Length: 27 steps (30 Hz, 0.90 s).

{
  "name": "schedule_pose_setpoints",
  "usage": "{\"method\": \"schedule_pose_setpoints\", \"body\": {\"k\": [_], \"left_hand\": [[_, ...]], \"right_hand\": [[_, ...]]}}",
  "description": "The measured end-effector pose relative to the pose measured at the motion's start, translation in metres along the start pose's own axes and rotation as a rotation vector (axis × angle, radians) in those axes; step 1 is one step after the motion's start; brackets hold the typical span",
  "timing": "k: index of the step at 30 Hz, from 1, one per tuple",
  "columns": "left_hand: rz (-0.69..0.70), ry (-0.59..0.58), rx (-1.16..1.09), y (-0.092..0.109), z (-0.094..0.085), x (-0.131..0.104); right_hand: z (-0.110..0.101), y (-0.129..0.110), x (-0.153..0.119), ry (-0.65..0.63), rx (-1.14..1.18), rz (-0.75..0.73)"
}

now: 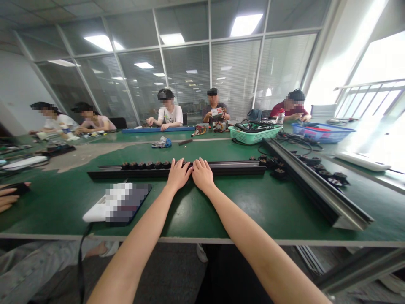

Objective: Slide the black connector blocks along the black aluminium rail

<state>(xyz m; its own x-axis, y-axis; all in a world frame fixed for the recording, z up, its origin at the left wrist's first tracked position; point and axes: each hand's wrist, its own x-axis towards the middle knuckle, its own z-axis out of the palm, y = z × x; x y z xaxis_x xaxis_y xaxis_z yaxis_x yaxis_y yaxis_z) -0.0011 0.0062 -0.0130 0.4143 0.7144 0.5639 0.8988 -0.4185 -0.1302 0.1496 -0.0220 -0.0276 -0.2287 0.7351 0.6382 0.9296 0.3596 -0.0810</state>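
A long black metal rail (145, 173) lies across the green table in front of me. Several small black fittings with brownish tops (148, 165) sit in a row along its left part. My left hand (179, 174) is closed over the middle of the rail, right of that row, fingers bent over its far side. Close beside it, my right hand (203, 174) grips the rail in the same way, and the thumbs nearly meet. Whether a fitting lies under my fingers is hidden. More loose black fittings (279, 169) lie beyond the rail's right end.
A second metal channel (316, 185) lies slanted at right, with fittings beyond it. A white device and dark flat object (126, 204) lie at front left. Green basket (253, 134), blue basket (322, 131) and a crumpled glove (162, 142) stand farther back. Several people sit around; another person's hand (9, 196) shows left.
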Motion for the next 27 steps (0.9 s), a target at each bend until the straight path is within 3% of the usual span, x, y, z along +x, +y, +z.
{"method": "schedule_pose_setpoints", "body": {"k": [27], "left_hand": [[0.001, -0.021, -0.003, 0.0015, -0.0021, -0.0017]], "right_hand": [[-0.0081, -0.0009, -0.0004, 0.021, -0.007, 0.089]]}}
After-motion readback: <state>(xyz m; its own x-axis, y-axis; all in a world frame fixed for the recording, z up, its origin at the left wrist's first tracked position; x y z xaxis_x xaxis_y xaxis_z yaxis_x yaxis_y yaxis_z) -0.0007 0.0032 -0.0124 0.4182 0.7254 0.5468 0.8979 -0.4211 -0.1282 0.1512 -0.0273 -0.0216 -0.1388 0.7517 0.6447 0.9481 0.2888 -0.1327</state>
